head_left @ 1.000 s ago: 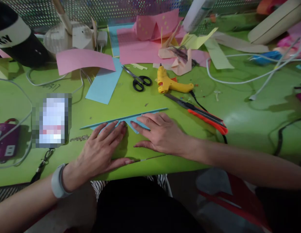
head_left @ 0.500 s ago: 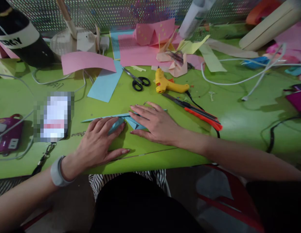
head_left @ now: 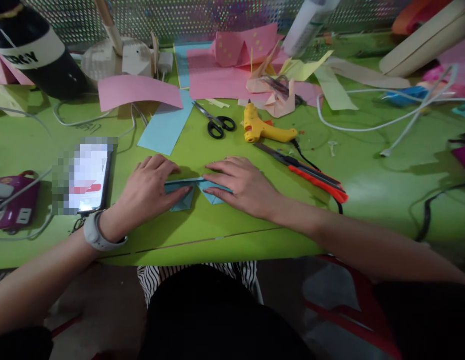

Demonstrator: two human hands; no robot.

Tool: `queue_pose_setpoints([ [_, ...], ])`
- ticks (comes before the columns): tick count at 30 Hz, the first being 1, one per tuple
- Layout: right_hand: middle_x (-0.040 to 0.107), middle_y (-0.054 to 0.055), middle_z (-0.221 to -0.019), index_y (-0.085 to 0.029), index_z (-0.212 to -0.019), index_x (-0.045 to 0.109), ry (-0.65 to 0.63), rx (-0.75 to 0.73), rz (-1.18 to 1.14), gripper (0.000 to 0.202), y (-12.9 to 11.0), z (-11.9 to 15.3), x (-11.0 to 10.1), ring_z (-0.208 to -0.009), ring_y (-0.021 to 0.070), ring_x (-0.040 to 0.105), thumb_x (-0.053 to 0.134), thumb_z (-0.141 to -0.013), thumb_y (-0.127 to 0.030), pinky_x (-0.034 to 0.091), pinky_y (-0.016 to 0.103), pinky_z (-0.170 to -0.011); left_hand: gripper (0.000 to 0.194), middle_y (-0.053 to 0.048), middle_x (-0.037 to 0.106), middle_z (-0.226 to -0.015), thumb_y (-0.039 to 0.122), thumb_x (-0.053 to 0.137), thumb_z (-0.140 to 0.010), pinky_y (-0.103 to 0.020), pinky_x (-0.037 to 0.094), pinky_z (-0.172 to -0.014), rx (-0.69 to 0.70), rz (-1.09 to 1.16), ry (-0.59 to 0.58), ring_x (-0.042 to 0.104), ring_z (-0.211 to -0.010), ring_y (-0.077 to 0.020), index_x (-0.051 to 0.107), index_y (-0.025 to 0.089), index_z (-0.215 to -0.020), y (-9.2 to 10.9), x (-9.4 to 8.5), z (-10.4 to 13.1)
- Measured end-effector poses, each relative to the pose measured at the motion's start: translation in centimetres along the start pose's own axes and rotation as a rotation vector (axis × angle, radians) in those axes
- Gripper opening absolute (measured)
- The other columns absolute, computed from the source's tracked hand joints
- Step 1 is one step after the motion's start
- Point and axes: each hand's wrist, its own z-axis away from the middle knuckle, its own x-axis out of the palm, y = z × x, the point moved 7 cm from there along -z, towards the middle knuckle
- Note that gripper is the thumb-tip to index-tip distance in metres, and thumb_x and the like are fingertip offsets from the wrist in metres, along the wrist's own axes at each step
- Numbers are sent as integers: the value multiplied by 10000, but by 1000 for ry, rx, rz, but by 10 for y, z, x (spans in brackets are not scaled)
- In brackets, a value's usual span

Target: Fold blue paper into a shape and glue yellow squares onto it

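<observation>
A piece of folded light-blue paper [head_left: 182, 201] rests on the green table in front of me, with a long narrow fold on its far side and two pointed flaps on its near side. My left hand [head_left: 147, 185] grips the paper's left end, thumb along the near side and fingers curled behind the fold. At the right end, my right hand [head_left: 245, 190] has its thumb on the near flap and its fingers over the fold. Both outer ends of the paper are hidden under my hands.
Beyond my hands lie black-handled scissors [head_left: 216, 125], a yellow glue gun [head_left: 270, 132] and a red utility knife [head_left: 315, 180]. A phone [head_left: 91, 175] is at left. Pink paper [head_left: 140, 92], a blue sheet [head_left: 166, 127] and a white cable [head_left: 352, 129] are farther back.
My left hand has moved up and away from the table edge, from lying flat over the paper to gripping its left end. My right hand has barely shifted. The view has tilted slightly.
</observation>
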Motion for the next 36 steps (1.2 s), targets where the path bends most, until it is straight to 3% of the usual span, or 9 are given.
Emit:
queue_pose_setpoints([
  [4, 709, 103, -1086, -146, -1096, 713, -23, 30, -59, 332, 1, -2, 0, -988, 248, 606, 547, -952, -395, 454, 404, -868, 338, -103, 638, -904, 463, 538, -924, -386, 475, -828, 30, 42, -20, 597, -896, -243, 644, 142, -928, 6, 1, -6],
  [10, 722, 84, -1016, -161, -1002, 720, 3, 55, -99, 236, 5, -3, -2, -938, 228, 601, 533, -966, -300, 434, 386, -835, 153, -89, 649, -858, 282, 568, -881, -360, 486, -767, 99, 64, -64, 609, -844, -227, 634, 150, -839, 12, 6, -12],
  [14, 731, 77, -976, -181, -969, 711, 62, 42, -108, 274, 6, -5, -9, -908, 221, 607, 463, -995, -295, 437, 388, -831, 243, -102, 690, -915, 357, 571, -871, -353, 511, -744, 55, 215, -88, 643, -849, -224, 639, 141, -959, 15, -2, -14],
  [18, 740, 67, -994, -203, -973, 711, 145, -9, -55, 271, 0, -9, -26, -918, 215, 621, 451, -996, -271, 429, 405, -887, 380, -59, 743, -882, 466, 568, -881, -285, 522, -639, -32, 552, -260, 664, -749, -184, 667, 168, -1094, 15, -4, -22],
  [21, 745, 57, -1010, -215, -978, 711, 171, -57, -14, 246, -6, -12, -38, -929, 208, 637, 469, -985, -257, 416, 419, -947, 287, -19, 746, -791, 428, 584, -868, -257, 498, -559, -45, 736, -456, 631, -627, -150, 735, 205, -968, 15, 2, -28],
  [23, 739, 67, -1051, -198, -1009, 703, 177, -79, 0, 217, -8, -15, -45, -957, 212, 645, 505, -965, -276, 406, 426, -975, 220, -16, 746, -769, 381, 617, -838, -245, 482, -524, -58, 825, -485, 612, -580, -133, 746, 214, -901, 12, 4, -32],
  [27, 732, 115, -1062, -120, -1103, 680, 66, -47, 9, 326, -3, -21, -45, -967, 238, 658, 528, -955, -367, 455, 387, -872, 164, -4, 738, -735, 345, 665, -785, -232, 455, -511, -54, 751, -415, 594, -564, -120, 748, 221, -855, 3, 3, -36],
  [32, 746, 61, -873, -169, -955, 725, -185, -4, 53, 297, 2, -27, -37, -777, 195, 667, 501, -980, -364, 452, 319, -683, 181, 22, 720, -667, 335, 617, -826, -236, 457, -540, 74, 385, -213, 607, -569, -125, 768, 236, -836, 16, -21, -34],
  [36, 743, 75, -825, -159, -942, 729, -45, -60, 201, 285, -12, -29, -52, -765, 200, 669, 455, -990, -219, 489, 356, -715, 245, -38, 780, -905, 238, 530, -904, -302, 549, -661, 226, 27, 90, 722, -757, -193, 757, 234, -995, 32, -47, -19],
])
